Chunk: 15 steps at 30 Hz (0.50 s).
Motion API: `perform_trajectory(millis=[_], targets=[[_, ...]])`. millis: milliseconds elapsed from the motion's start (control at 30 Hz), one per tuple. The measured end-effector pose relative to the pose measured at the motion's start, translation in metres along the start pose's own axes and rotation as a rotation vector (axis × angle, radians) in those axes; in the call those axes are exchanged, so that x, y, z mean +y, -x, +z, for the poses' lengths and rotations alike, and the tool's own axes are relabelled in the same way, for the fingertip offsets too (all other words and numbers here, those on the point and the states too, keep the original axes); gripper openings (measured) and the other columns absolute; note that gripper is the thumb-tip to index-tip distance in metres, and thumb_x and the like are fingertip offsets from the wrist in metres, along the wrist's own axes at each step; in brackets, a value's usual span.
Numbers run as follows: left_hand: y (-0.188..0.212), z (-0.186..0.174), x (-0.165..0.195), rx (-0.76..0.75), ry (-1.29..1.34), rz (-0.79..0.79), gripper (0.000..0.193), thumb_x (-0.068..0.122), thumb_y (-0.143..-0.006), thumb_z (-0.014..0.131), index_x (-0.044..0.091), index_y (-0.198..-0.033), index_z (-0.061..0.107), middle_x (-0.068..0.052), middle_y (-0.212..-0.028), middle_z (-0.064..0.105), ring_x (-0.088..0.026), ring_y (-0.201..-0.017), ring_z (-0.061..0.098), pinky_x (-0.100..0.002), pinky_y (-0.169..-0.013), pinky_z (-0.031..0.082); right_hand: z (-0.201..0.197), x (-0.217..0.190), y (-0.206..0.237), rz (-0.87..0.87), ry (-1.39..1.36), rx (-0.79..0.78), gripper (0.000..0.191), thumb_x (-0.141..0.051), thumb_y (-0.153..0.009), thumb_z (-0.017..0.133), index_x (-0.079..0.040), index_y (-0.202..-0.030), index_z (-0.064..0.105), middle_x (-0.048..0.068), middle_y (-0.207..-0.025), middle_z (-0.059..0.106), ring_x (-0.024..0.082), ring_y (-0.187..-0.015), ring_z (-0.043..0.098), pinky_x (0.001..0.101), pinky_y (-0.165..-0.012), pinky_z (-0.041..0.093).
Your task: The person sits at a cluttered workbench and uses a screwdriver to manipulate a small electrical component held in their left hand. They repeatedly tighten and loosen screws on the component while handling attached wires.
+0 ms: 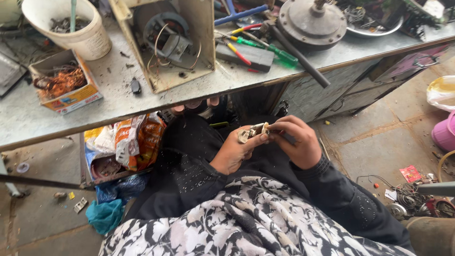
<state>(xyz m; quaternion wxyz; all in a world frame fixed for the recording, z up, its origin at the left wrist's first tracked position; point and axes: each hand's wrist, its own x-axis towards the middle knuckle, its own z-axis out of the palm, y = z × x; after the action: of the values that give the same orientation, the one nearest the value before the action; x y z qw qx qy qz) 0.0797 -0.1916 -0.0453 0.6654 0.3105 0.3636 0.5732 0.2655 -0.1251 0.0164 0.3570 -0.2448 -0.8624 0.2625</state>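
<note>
Both hands meet over the lap, just below the bench edge: left hand (234,151) cups a small cream part (252,131), right hand (296,142) pinches it from 3 o'clock, dark tool handle (287,138) in the same grip. Grey workbench (109,102) at 12. On it: open metal housing (166,42), white bucket (71,26) at 10, box of copper wire (64,83), green screwdriver (268,50).

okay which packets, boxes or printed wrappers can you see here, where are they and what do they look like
Cardboard box: bench top, left; small, open, orange and blue printed sides, holds copper wire.
Snack wrappers: under the bench, left of the left hand; crumpled, orange, white and yellow.
Red packet: floor, far right; small, flat.
No screens or signs.
</note>
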Motion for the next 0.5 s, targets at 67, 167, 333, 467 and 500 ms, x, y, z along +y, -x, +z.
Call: perform_trajectory(millis=[67, 167, 333, 467, 500], targets=[[0.000, -0.003, -0.005, 0.025, -0.030, 0.025, 0.046, 0.022, -0.087, 0.079, 0.007, -0.128, 0.062, 0.003, -0.096, 0.071, 0.003, -0.063, 0.051, -0.014, -0.045, 0.030, 0.002, 0.007, 0.003, 0.041, -0.041, -0.023, 0.020, 0.001, -0.087, 0.072, 0.000, -0.107, 0.069, 0.011, -0.108, 0.068, 0.019, -0.094, 0.072, 0.0297, -0.079, 0.060], [-0.003, -0.014, -0.011, 0.064, -0.046, 0.095, 0.055, 0.017, -0.087, 0.078, 0.008, -0.134, 0.051, 0.002, -0.100, 0.063, 0.001, -0.069, 0.051, -0.015, -0.048, 0.034, -0.001, 0.031, 0.001, 0.204, -0.141, -0.212, 0.015, -0.003, -0.092, 0.068, 0.000, -0.106, 0.067, 0.011, -0.105, 0.070, 0.018, -0.093, 0.073, 0.0298, -0.080, 0.060], [-0.010, -0.029, -0.024, 0.088, 0.022, 0.179, 0.048, 0.004, -0.093, 0.067, 0.011, -0.130, 0.037, -0.002, -0.106, 0.057, -0.005, -0.081, 0.052, -0.020, -0.060, 0.043, 0.022, 0.064, -0.020, 0.774, 0.077, -0.995, 0.019, -0.021, -0.092, 0.070, -0.005, -0.103, 0.071, 0.008, -0.089, 0.078, 0.018, -0.076, 0.078, 0.0320, -0.069, 0.062], [-0.011, -0.028, -0.029, 0.021, 0.071, 0.245, 0.038, -0.002, -0.095, 0.060, 0.007, -0.126, 0.040, -0.005, -0.107, 0.056, -0.010, -0.085, 0.052, -0.025, -0.067, 0.047, 0.061, 0.059, -0.073, 0.451, 0.582, -1.073, 0.017, -0.022, -0.086, 0.072, -0.012, -0.098, 0.080, 0.008, -0.087, 0.079, 0.020, -0.074, 0.075, 0.0330, -0.069, 0.059], [-0.010, -0.026, -0.029, -0.002, 0.089, 0.259, 0.035, -0.002, -0.096, 0.059, 0.006, -0.125, 0.042, -0.005, -0.108, 0.056, -0.010, -0.087, 0.053, -0.025, -0.070, 0.048, 0.070, 0.053, -0.087, 0.344, 0.675, -0.949, 0.019, -0.020, -0.083, 0.078, -0.010, -0.099, 0.080, 0.011, -0.089, 0.076, 0.025, -0.078, 0.073, 0.0370, -0.071, 0.058]])
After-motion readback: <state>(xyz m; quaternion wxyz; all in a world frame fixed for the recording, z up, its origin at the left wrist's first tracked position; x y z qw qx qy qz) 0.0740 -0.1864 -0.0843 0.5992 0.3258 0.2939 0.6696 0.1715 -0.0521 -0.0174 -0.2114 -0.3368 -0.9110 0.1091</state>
